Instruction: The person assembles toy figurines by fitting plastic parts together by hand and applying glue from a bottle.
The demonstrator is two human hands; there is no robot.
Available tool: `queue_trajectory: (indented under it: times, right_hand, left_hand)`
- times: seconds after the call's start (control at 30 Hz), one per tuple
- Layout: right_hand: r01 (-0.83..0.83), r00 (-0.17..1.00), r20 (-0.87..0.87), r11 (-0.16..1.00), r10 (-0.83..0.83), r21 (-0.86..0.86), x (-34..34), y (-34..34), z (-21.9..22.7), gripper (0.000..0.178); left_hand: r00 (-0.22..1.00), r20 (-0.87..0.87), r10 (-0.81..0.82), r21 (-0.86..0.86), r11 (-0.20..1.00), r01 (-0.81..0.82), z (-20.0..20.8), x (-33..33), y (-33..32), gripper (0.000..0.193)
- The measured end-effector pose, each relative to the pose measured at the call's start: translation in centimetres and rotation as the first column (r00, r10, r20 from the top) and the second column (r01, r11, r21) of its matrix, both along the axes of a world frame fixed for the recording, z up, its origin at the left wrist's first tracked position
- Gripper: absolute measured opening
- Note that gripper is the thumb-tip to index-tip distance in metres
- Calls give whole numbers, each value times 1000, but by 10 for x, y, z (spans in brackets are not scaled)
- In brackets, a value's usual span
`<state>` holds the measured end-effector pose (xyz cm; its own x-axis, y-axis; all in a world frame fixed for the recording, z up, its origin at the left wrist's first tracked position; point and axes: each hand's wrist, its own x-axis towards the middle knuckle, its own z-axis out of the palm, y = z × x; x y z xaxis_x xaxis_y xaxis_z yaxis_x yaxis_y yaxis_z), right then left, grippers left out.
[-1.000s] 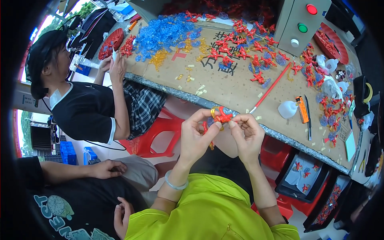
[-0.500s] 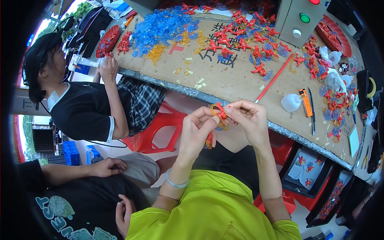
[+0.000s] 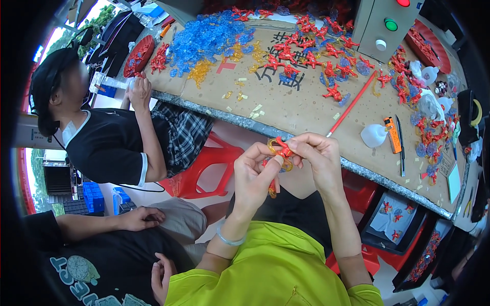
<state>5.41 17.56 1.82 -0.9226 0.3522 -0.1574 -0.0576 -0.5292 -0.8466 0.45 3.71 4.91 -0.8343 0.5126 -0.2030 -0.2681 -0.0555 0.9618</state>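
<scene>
Right hand [image 3: 321,159] drawn closer to the left hand [image 3: 252,178] than a second ago | each grip pinching one red figure [image 3: 282,150] (translucent yellow loop [image 3: 289,166] beside it), before the counter's [image 3: 204,112] near edge | two-sided hold apparently steadies so small a piece.

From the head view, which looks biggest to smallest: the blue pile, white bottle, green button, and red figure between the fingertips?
1. Blue pile
2. White bottle
3. Green button
Unsure: red figure, partly hidden and apparently nearer the camera.
</scene>
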Motion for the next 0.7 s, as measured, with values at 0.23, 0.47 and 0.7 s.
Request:
queue_trajectory:
  times: [0.23,0.47,0.7]
  right_hand:
    - [-22,1000,-16,999,22,-25,-2,2,3,14]
    - [-33,994,-96,990,47,140,1,9,9,14]
    - [67,991,-136,932,-19,357,0,6,6,13]
  left_hand:
    - [999,11,32,39,999,-32,-1,-1,1,7]
    - [999,-20,35,19,999,-35,-2,1,0,8]
    - [999,-8,34,5,999,-34,-1,-1,0,7]
